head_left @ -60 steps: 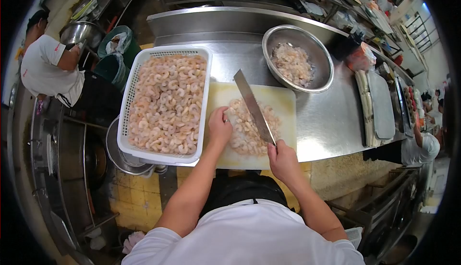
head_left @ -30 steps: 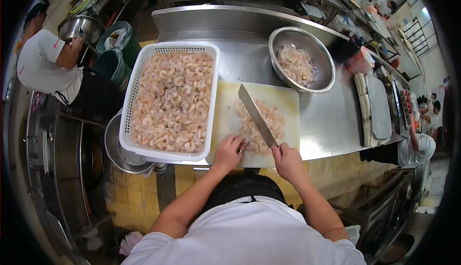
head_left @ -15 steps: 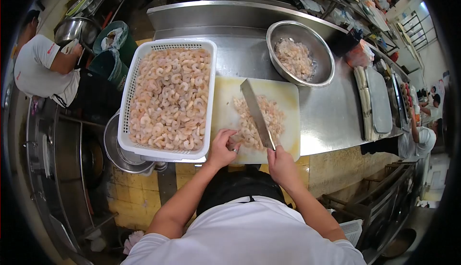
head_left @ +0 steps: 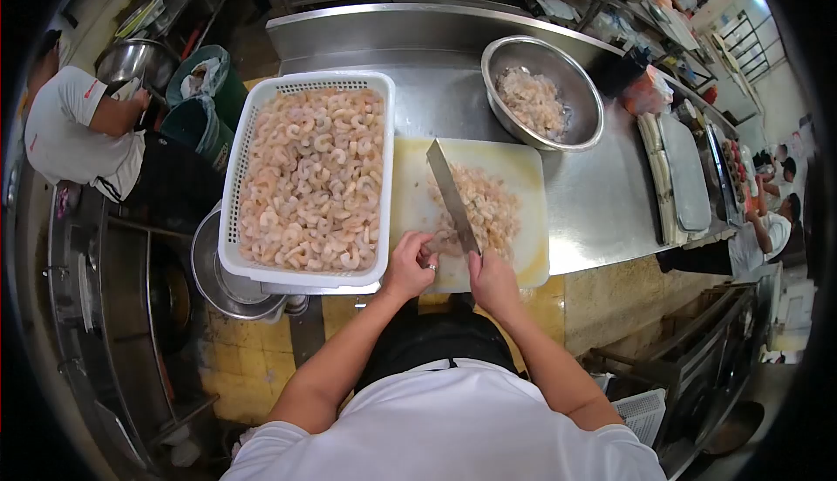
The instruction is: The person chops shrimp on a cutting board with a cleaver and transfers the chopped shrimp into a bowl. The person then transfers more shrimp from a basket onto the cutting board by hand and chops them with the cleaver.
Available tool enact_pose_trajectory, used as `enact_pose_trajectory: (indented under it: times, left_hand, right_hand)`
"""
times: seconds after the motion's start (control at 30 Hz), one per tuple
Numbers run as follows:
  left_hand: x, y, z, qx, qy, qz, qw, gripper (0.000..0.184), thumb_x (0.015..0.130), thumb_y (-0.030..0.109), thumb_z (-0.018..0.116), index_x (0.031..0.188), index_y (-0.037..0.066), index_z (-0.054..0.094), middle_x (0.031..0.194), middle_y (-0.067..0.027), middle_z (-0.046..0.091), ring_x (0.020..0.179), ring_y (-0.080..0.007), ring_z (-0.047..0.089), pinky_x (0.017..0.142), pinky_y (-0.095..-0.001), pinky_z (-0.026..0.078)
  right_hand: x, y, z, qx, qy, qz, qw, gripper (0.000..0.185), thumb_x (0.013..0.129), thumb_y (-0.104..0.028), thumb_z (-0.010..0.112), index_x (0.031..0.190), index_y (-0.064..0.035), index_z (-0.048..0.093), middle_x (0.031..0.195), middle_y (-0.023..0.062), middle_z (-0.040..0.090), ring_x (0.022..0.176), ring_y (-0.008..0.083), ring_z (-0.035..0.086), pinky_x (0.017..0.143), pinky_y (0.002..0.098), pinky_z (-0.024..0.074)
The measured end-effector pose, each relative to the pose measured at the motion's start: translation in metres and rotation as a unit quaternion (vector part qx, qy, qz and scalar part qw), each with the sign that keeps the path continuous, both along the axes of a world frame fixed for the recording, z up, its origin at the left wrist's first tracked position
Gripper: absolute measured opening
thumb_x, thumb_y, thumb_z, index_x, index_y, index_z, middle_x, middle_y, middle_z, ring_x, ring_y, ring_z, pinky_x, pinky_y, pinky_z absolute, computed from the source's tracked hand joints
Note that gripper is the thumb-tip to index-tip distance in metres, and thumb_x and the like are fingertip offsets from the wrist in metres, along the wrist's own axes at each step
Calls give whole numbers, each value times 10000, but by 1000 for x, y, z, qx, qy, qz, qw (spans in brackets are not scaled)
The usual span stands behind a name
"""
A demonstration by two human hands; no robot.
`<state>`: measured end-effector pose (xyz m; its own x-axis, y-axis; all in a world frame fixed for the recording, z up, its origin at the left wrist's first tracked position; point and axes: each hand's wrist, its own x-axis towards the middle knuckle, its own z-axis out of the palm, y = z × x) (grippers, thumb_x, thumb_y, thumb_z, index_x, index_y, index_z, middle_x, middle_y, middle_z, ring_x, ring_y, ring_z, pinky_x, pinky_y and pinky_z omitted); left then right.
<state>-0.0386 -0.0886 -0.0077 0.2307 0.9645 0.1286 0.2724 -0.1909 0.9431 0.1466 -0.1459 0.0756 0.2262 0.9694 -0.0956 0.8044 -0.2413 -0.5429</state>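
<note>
My right hand (head_left: 493,281) is closed round the handle of a cleaver (head_left: 453,198), whose long blade points up and to the left. The blade stands over a pile of chopped shrimp (head_left: 488,206) on a white cutting board (head_left: 410,163). To the left of the blade, my left hand (head_left: 411,265) has its fingers curled, the tips pressed on pieces of shrimp at the pile's lower left. Beside the board, a white plastic basket (head_left: 389,145) is heaped with peeled whole shrimp (head_left: 314,180).
A steel bowl (head_left: 588,124) with chopped shrimp stands behind the board. Trays (head_left: 684,176) lie at the counter's right end. Below the basket is a metal basin (head_left: 205,263). One co-worker (head_left: 83,124) is at the left, another (head_left: 758,237) at the far right.
The cleaver and my right hand have moved left, closer to my left hand. My left hand has shifted slightly right, onto the shrimp pieces.
</note>
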Motion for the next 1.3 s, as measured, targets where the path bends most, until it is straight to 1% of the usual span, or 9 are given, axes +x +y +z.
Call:
enact_pose_trajectory:
  times: [0.07, 0.17, 0.27, 0.37, 0.57, 0.77, 0.93, 1.17, 1.3]
  left_hand:
    - [-3, -2, -4, 10, -5, -4, 1000, 401, 810, -39, 754, 1200, -5, 669, 1089, -134, 635, 765, -232, 671, 693, -348, 570]
    - [-3, 0, -1, 14, -10, 4, 1000, 328, 845, -22, 754, 1161, 1, 670, 1006, -109, 627, 768, -201, 659, 696, -335, 563]
    - [-4, -1, -5, 32, -11, 15, 999, 314, 848, -31, 746, 1149, 10, 665, 966, -101, 623, 756, -199, 651, 685, -331, 554]
    - [-2, -1, 0, 8, -17, 20, 1000, 307, 847, -41, 735, 1140, 20, 666, 941, -95, 620, 762, -192, 651, 676, -321, 547]
    - [-3, 1, 0, -6, -7, 10, 1000, 309, 836, -54, 711, 1137, -12, 656, 1019, -123, 615, 772, -213, 663, 687, -331, 564]
    - [-2, 1, 3, -13, -10, 24, 1000, 276, 858, -56, 703, 1121, 14, 662, 956, -83, 622, 769, -169, 643, 665, -309, 538]
    - [-1, 2, 0, 16, -22, 40, 999, 259, 859, -57, 695, 1107, 10, 661, 965, -89, 624, 789, -181, 641, 687, -313, 534]
    - [-2, 1, 4, -7, -17, 50, 999, 273, 882, -65, 656, 1145, 13, 658, 973, -94, 626, 827, -190, 633, 732, -310, 534]
    - [-1, 0, -17, -21, -66, 59, 996, 328, 924, -55, 622, 1244, 19, 610, 1022, -84, 620, 872, -169, 621, 767, -297, 531]
  right_hand:
    - [2, 15, 5, 40, -23, -1, 999, 331, 1062, -271, 615, 935, 35, 601, 811, 341, 668, 785, 571, 654, 707, 635, 508]
    - [2, 10, 38, 25, 35, -12, 999, 358, 1070, -293, 602, 946, 42, 625, 811, 340, 670, 806, 573, 655, 713, 620, 502]
    - [-7, -1, 45, 13, 29, -22, 999, 375, 1068, -308, 606, 940, 44, 628, 819, 339, 673, 804, 575, 652, 716, 615, 503]
    - [3, -4, -12, 4, -11, 23, 1000, 378, 1073, -315, 591, 932, 34, 623, 776, 333, 665, 760, 567, 650, 698, 645, 505]
    - [-3, 6, 51, -22, 4, 9, 1000, 384, 1068, -317, 601, 923, 37, 629, 783, 338, 673, 758, 566, 660, 708, 644, 516]
    - [3, 8, 2, 10, -3, 21, 1000, 371, 1065, -300, 606, 912, 37, 631, 786, 338, 671, 775, 566, 658, 708, 637, 509]
    - [0, 13, 53, -10, 20, 7, 1000, 364, 1061, -292, 609, 913, 39, 645, 806, 339, 679, 782, 554, 666, 714, 628, 517]
    - [1, 18, 4, -4, -2, 34, 999, 369, 1056, -292, 615, 898, 41, 642, 775, 342, 667, 760, 561, 659, 704, 618, 522]
    - [-3, 17, 46, -6, 22, 24, 999, 382, 1061, -299, 612, 898, 45, 636, 787, 343, 669, 773, 567, 658, 715, 628, 514]
